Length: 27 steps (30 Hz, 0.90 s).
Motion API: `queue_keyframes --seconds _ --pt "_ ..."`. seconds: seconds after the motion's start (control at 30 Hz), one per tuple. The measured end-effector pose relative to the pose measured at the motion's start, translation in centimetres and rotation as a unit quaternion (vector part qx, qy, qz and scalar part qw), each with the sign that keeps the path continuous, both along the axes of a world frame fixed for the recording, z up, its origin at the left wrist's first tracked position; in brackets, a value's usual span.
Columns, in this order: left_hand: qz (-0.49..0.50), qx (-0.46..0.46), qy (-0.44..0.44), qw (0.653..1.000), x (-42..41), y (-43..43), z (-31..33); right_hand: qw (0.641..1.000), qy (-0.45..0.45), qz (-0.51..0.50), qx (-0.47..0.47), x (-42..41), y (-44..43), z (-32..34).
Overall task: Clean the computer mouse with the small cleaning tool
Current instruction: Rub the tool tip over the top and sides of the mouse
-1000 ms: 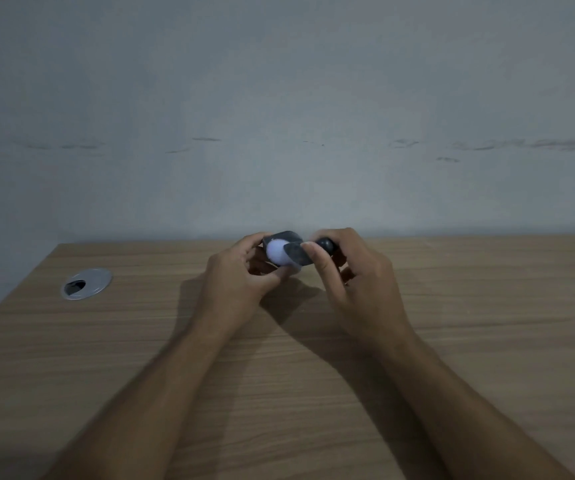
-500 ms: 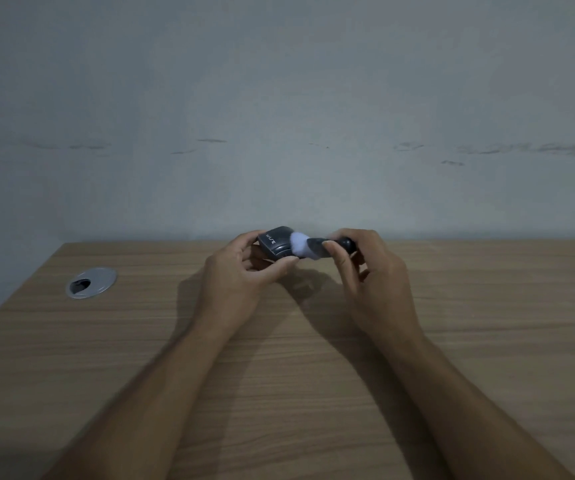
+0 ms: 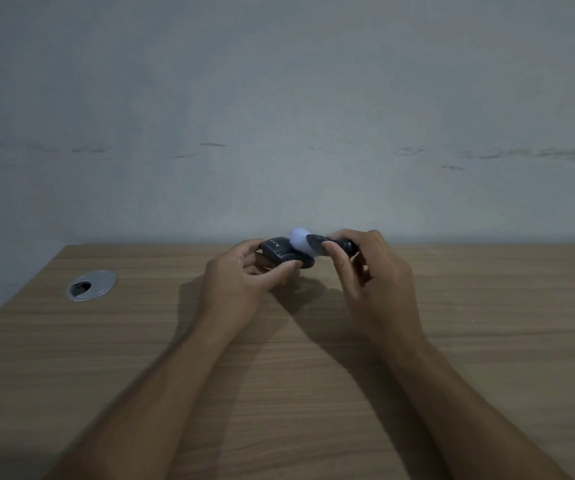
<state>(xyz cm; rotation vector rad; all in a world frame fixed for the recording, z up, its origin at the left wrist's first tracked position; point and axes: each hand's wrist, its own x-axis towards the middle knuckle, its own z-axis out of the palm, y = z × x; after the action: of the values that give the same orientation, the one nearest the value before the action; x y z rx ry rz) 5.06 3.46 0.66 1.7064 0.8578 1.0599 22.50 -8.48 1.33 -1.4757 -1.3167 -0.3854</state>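
Observation:
A small black computer mouse is held above the far part of the wooden desk by my left hand, thumb below and fingers behind it. My right hand grips the dark handle of the small cleaning tool. Its pale blue-white brush head rests against the mouse's right side. Most of the handle is hidden by my fingers.
A round silver cable grommet is set into the desk at the far left. A grey wall rises right behind the desk's far edge. The desk's left edge runs diagonally toward the lower left.
The brush head has slid from the front of the mouse to its right side and upward. My right hand has shifted slightly right, and the mouse has tilted in my left hand.

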Motion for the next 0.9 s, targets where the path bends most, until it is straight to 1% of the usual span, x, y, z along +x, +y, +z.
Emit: queue_keyframes --seconds 0.1,0.17,0.23,0.3,0.37,0.43,0.53,0.6,0.67,0.8,0.9 --pt "0.01 0.009 0.004 1.0 0.2 0.1 0.0 0.999 -0.035 0.037 -0.021 -1.1 -0.1 0.1" --pt "0.01 -0.004 -0.01 1.0 0.2 0.1 -0.1 0.998 -0.048 0.019 -0.034 -1.3 0.2 0.0" --pt "0.008 -0.018 -0.019 1.0 0.2 0.1 0.0 0.999 -0.027 -0.012 -0.019 -1.0 0.3 0.1" --pt "0.006 -0.019 -0.018 1.0 0.2 -0.1 0.1 1.0 -0.012 -0.014 0.0 -0.9 0.2 0.2" --pt "0.014 -0.001 -0.006 1.0 0.4 0.0 0.0 0.999 -0.037 0.008 -0.005 -1.3 0.2 0.2" --pt "0.018 -0.003 -0.012 1.0 0.3 0.0 0.1 0.998 -0.057 0.01 -0.021 -1.5 0.2 0.0" --pt "0.016 -0.008 -0.002 1.0 0.2 0.0 0.1 0.999 -0.038 -0.02 -0.005 -1.1 0.3 0.2" --pt "0.021 -0.005 0.01 1.0 0.2 -0.1 0.1 0.999 -0.042 -0.001 0.002 -1.1 0.1 0.3" --pt "0.041 0.016 0.029 0.999 0.2 -0.1 0.2 0.998 -0.063 0.023 -0.012 -1.7 0.1 0.2" --pt "0.019 -0.013 0.016 1.0 0.0 -0.1 0.1 0.999 -0.043 -0.002 -0.012 -1.5 0.4 0.0" --pt "0.037 0.006 0.032 0.999 0.1 -0.1 0.2 0.998 -0.061 0.026 -0.011 -1.8 0.2 0.2"
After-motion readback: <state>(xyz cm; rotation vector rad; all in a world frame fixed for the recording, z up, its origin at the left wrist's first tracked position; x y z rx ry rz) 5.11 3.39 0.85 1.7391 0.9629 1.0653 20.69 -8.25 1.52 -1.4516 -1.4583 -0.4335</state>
